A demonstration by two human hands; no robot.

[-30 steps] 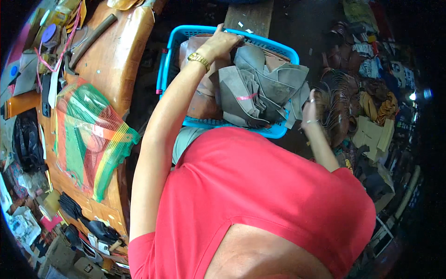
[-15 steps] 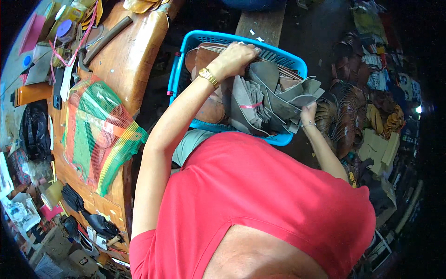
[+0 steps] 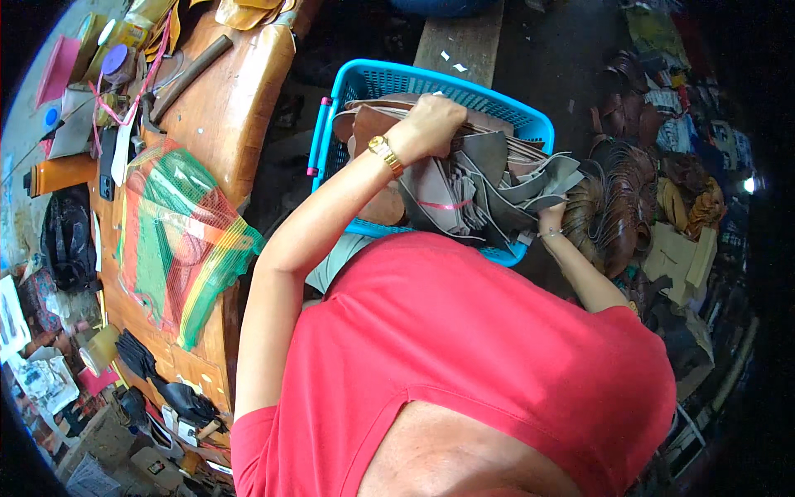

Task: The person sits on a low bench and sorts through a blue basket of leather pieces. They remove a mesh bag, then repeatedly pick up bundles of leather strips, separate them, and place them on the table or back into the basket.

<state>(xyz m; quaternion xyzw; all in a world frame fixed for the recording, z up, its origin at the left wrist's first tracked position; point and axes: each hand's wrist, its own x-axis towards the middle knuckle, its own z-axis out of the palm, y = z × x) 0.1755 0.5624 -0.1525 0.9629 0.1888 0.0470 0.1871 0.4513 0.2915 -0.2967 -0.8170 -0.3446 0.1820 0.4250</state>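
Note:
A blue plastic basket [image 3: 530,124] is full of cut leather pieces, brown ones standing in stacks and grey-brown ones fanned out. My left hand [image 3: 435,124], a gold watch on its wrist, is closed over the upper edges of the brown leather pieces [image 3: 373,124]; its fingertips are partly hidden. At the basket's right side my right hand [image 3: 552,217] grips the outer end of the grey leather pieces [image 3: 530,189], which stick out over the rim. A pink tie [image 3: 445,205] goes around a bundle of narrow grey pieces in the middle.
On the left, a wooden bench [image 3: 248,108] carries a hammer [image 3: 190,83] and a colourful mesh bag [image 3: 182,240]. Stacked brown leather strips [image 3: 621,199] and a cardboard box [image 3: 675,257] lie on the right. Behind the basket runs a wooden plank [image 3: 460,50].
My left hand has moved slightly down and right, its fingers curled further over the leather. My right hand has lowered, and the grey pieces have tipped down with it. The basket appears slightly further right.

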